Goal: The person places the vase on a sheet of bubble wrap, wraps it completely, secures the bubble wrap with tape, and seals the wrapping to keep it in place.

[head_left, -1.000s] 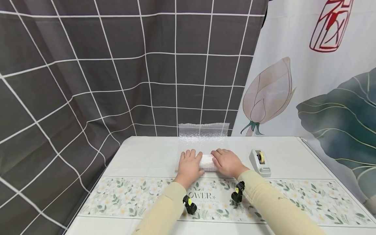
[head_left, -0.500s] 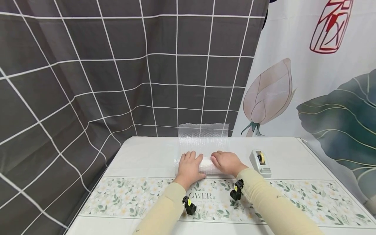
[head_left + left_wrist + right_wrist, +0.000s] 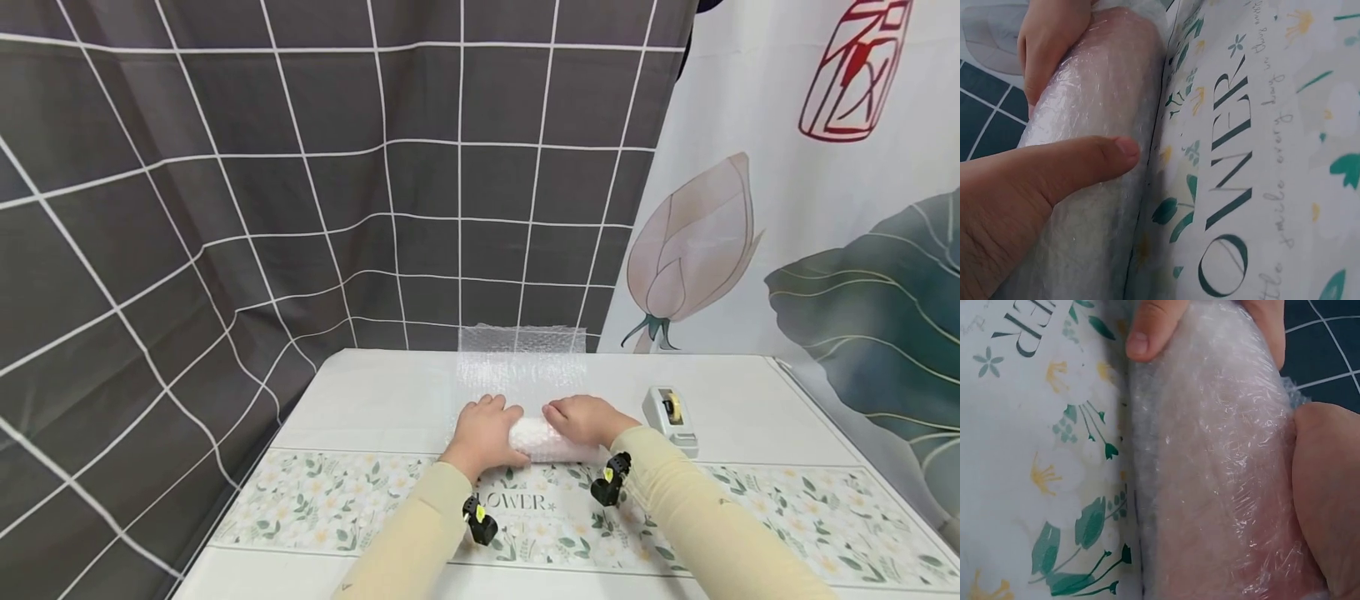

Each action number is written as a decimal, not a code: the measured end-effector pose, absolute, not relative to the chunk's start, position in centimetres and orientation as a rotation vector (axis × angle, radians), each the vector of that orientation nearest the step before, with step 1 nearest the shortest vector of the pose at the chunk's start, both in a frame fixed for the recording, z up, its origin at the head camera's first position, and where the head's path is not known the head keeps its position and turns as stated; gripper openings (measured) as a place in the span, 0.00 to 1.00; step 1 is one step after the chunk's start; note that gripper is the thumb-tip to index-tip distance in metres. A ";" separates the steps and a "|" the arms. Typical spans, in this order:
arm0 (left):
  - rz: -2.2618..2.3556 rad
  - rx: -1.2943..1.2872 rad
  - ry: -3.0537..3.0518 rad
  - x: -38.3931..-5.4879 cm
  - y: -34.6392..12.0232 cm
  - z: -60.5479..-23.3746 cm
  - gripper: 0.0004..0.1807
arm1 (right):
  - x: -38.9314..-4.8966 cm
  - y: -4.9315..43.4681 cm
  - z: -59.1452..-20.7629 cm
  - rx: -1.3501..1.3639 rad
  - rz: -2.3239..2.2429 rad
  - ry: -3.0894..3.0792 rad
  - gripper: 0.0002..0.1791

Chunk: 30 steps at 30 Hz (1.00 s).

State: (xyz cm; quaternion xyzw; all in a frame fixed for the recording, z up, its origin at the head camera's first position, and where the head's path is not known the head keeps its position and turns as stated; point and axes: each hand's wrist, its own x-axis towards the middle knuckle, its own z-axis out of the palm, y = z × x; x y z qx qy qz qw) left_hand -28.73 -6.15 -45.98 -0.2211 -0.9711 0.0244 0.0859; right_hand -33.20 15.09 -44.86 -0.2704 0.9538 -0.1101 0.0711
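Note:
A cylindrical bundle in bubble wrap [image 3: 536,438] lies crosswise on the table, pinkish-white through the layers; what is inside is hidden. From it a flat sheet of bubble wrap [image 3: 517,379] runs back over the table's far edge. My left hand [image 3: 486,433] grips the bundle's left part, its thumb [image 3: 1094,164] laid across the near side and its fingers over the far side. On the right part, my right hand [image 3: 588,419] holds the bundle with curled fingers. In the right wrist view that hand [image 3: 1329,487] lies along the far side, fingertips hidden.
A white tape dispenser [image 3: 671,421] with yellow tape stands right of the right hand. The white table cover [image 3: 382,400] carries a floral band [image 3: 322,500] with lettering. Behind the table hangs a dark grid curtain [image 3: 420,250], and a lotus-print cloth [image 3: 690,242] at right.
The bundle has rolled a little toward the near side of the table, onto the floral band's edge. Both hands came along with it, and the right fingers are more curled.

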 end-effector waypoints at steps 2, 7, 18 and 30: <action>0.078 -0.683 -2.902 -28.8 -6.2 -45.9 0.44 | -33.2 15.1 -44.8 -0.772 -0.358 2.837 0.29; 0.084 -0.721 -2.911 -29.0 -6.3 -45.8 0.42 | -33.1 15.1 -44.7 -0.731 -0.399 2.796 0.29; -0.009 -0.738 -2.964 -28.8 -6.3 -45.0 0.40 | -30.9 15.3 -44.0 -1.179 -0.423 3.179 0.19; -0.105 -0.729 -3.069 -29.0 -6.5 -44.6 0.44 | -27.1 15.6 -46.5 -1.500 0.029 3.225 0.47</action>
